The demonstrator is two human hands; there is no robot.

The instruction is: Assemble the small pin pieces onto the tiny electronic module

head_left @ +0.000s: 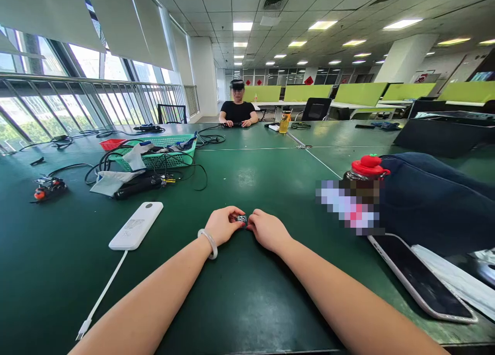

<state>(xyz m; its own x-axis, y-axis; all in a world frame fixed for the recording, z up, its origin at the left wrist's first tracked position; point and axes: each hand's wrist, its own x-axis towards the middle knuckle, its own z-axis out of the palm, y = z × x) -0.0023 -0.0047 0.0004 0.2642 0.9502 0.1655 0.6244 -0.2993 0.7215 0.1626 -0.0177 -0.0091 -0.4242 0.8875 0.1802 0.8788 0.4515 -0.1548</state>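
In front of me my left hand (223,225), with a pale bangle (209,243) on its wrist, pinches a small dark piece with a white pattern (242,219) between thumb and fingers. The piece is too small to name its kind. Close on its right side is my right hand (266,229), its fingers curled and pressed together. What those fingers hold, if anything, is hidden. Both hands are low over the green table (247,293).
To the left lie a white power bank (136,226) with a cable and a green basket (185,156) of gloves and cords. A phone (421,277), a dark blue bag (433,205) and a red-lidded jar (367,167) are at right. Another person (237,110) sits across the table.
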